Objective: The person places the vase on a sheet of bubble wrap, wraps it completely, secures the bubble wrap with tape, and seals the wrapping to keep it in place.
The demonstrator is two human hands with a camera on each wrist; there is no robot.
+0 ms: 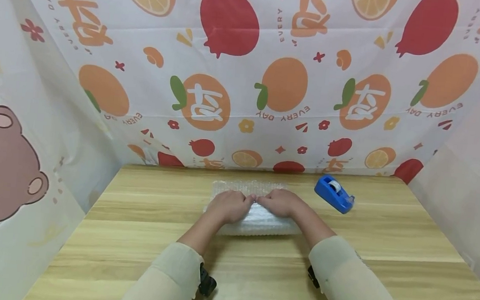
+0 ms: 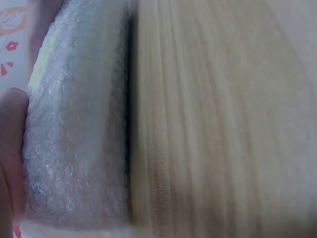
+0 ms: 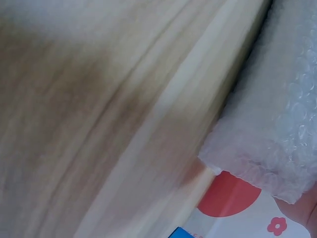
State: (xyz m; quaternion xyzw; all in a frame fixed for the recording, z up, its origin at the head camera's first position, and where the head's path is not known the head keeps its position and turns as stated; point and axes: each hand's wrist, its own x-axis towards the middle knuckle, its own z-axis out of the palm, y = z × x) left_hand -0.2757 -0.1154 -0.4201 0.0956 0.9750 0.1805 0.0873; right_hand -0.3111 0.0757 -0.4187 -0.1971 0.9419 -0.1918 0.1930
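Fruit-print cloth upright along the far side; wooden table running from it toward the near side. Two pale sleeves, left sleeve and right sleeve, come in from the near side.

Bubble wrap: a clear, folded bundle at the far middle of the table, long side running left to right. Whatever lies inside, if anything, cannot be told. Step in hand, as I judge it: gripping and folding the wrap. Best done with even pressure from both sides, the fold kept straight and snug, bubbles not crushed; uneven pull would likely skew the ends.

Left hand on the left part of the bundle, right hand on the right part, forearms angled inward. Backs of both hands face up; thumbs point toward each other, tips nearly meeting at mid-bundle. Fingers of both curled, holding the wrap; exact fingertip contact hidden.

Blue tape dispenser on the far right of the table, just beyond the right hand, set at a slant, untouched.
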